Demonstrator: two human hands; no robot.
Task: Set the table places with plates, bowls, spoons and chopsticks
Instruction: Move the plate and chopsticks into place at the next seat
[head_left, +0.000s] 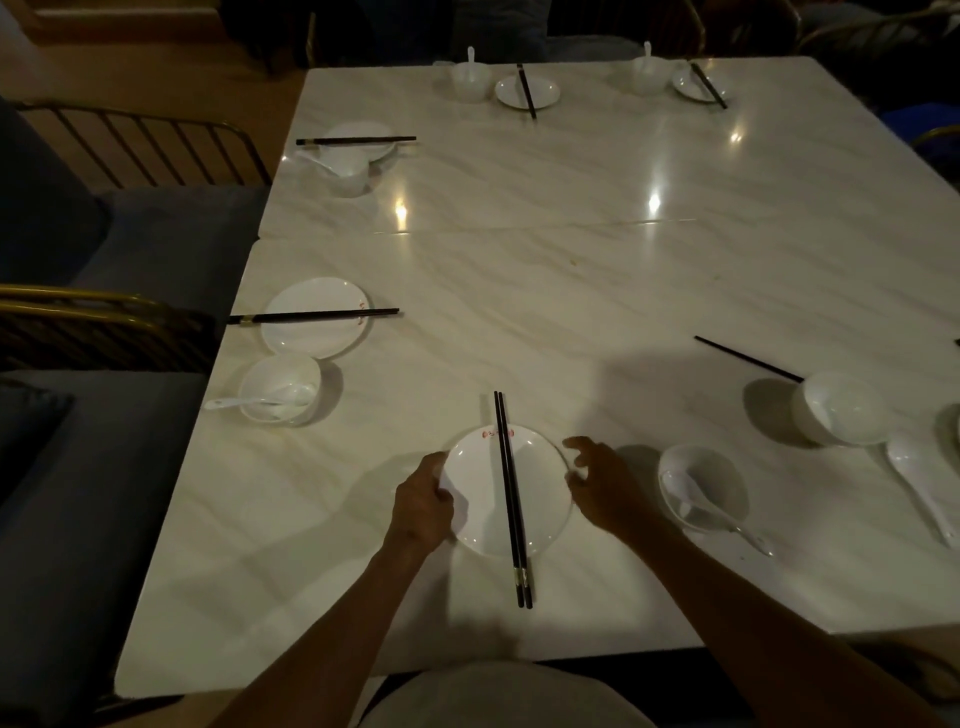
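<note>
Along the left edge of the pale marble table (571, 270), two places are laid. At the nearer one a white plate (316, 318) carries a pair of dark chopsticks (313, 315) running left to right, butt ends overhanging the table edge and tips toward the middle; just in front of it a bowl (279, 388) holds a spoon (260, 401) whose handle points left. The farther place has another plate (358, 141), with its chopsticks (356, 140) also crosswise.

At the near edge, centre, the left hand (422, 506) grips the left rim of a white plate (483, 499), thumb on top and fingers curled at the rim. Black chopsticks (511, 499) lie across this plate, long axis running near to far, tips pointing away from the person and banded butt ends overhanging toward them. The right hand (597, 486) sits at the plate's right rim, fingers spread and curved, holding nothing; whether it touches the rim I cannot tell.

Right of that hand, a bowl (701, 486) holds a spoon (711, 512), handle pointing right and toward the near edge. Further right stand a second bowl (841, 408), a loose spoon (919, 486) on the table, and chopsticks (748, 358) slanting toward the centre.
</note>
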